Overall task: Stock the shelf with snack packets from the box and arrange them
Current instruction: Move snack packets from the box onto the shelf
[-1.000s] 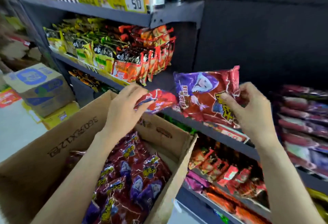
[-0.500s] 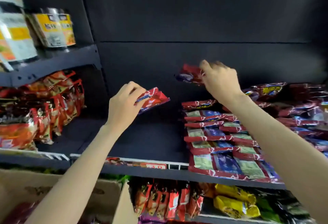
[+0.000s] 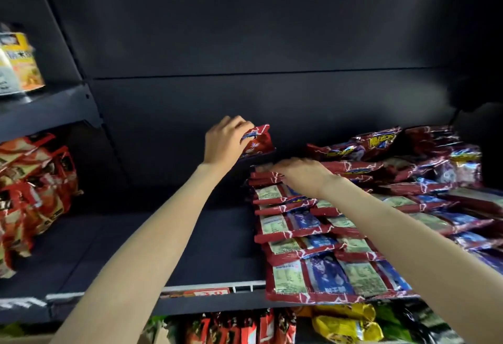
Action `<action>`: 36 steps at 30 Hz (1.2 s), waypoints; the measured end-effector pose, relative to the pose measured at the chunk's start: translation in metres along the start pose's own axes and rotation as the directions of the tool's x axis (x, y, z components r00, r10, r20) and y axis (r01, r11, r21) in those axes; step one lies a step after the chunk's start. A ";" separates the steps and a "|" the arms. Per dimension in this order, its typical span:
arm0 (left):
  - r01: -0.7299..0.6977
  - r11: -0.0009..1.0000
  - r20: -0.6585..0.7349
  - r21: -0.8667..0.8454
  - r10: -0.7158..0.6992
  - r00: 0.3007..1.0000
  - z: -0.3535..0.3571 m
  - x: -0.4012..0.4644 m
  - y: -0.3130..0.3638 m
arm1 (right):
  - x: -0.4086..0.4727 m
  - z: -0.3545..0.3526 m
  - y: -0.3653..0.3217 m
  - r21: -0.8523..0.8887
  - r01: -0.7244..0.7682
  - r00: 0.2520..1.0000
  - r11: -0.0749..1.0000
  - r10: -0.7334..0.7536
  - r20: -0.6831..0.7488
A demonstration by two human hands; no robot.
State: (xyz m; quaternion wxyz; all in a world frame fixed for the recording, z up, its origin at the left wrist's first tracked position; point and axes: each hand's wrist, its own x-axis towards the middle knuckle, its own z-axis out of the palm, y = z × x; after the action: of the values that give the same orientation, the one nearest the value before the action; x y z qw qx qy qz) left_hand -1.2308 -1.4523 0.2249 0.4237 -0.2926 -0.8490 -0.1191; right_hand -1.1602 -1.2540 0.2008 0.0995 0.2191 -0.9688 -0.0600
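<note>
Hands have both gone deeper into the shelf (image 3: 206, 237) since half a second ago. Your left hand (image 3: 223, 142) grips a red snack packet (image 3: 257, 142) with curled fingers, and it now sits near the back panel, just left of the stacked rows — half a second ago that same packet hung further forward, over the bare dark shelf floor. The packet is tilted, its top edge up and to the right; whether its lower edge touches the shelf you cannot tell from this view.

Your right hand (image 3: 302, 176) has come down. Half a second ago it was raised above the stack with a packet pinched in it; now it lies flat, fingers stretched leftward, pressing on the rearmost packets of the left-hand row of red packets (image 3: 307, 248). No packet is held in it — the fingers look straight, though motion blur softens them.

The rows lie overlapped like shingles, backs up, from the shelf's front lip to the rear. More of the same packets (image 3: 394, 147) are heaped face up behind and to the right.

Orange-red packets (image 3: 35, 188) fill the neighbouring bay at left. A price strip (image 3: 206, 293) runs along the shelf's front edge.
</note>
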 end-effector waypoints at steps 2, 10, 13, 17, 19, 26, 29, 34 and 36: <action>-0.004 0.999 0.049 -0.042 0.007 0.999 0.020 0.009 0.013 | -0.005 -0.003 -0.002 0.026 0.000 1.000 1.000 0.000 -0.006; 0.006 0.944 0.207 -0.331 0.066 0.976 0.036 0.017 0.044 | -0.010 -0.008 -0.002 -0.072 -0.201 0.975 0.977 0.193 -0.111; 0.032 0.928 0.302 -0.371 0.088 0.949 0.028 0.006 0.038 | -0.002 -0.009 -0.006 -0.169 -0.241 0.969 0.956 0.226 -0.101; 0.198 0.882 0.464 -0.428 0.027 0.885 0.021 -0.008 0.013 | 0.009 -0.008 -0.011 -0.258 -0.183 0.983 0.949 0.167 -0.081; 0.191 0.885 0.440 -0.424 0.017 0.898 0.023 -0.013 0.006 | 0.011 -0.008 -0.011 -0.286 -0.144 0.989 0.947 0.130 -0.067; 0.221 0.867 0.426 -0.446 -0.011 0.905 0.034 -0.008 0.015 | 0.004 -0.015 -0.010 -0.293 -0.136 0.988 0.946 0.110 -0.106; 0.217 0.859 0.531 -0.464 0.073 0.844 0.039 -0.001 0.025 | -0.002 -0.021 -0.005 -0.299 -0.210 0.973 0.931 0.167 -0.162; 0.341 0.837 0.616 -0.428 -0.006 0.787 0.023 0.004 0.026 | -0.017 -0.026 0.003 -0.013 -0.289 0.942 0.957 0.282 -0.184; 0.279 0.890 0.545 -0.360 -0.042 0.837 0.008 -0.002 0.028 | -0.024 -0.033 -0.003 0.114 -0.280 0.878 0.953 0.302 -0.370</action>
State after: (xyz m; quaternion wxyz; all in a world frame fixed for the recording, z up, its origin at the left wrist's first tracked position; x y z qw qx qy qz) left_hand -1.2182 -1.4271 0.2167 0.0905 -0.3247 -0.9068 -0.2532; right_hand -1.1304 -1.2490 0.2288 0.2886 0.0813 -0.9536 0.0272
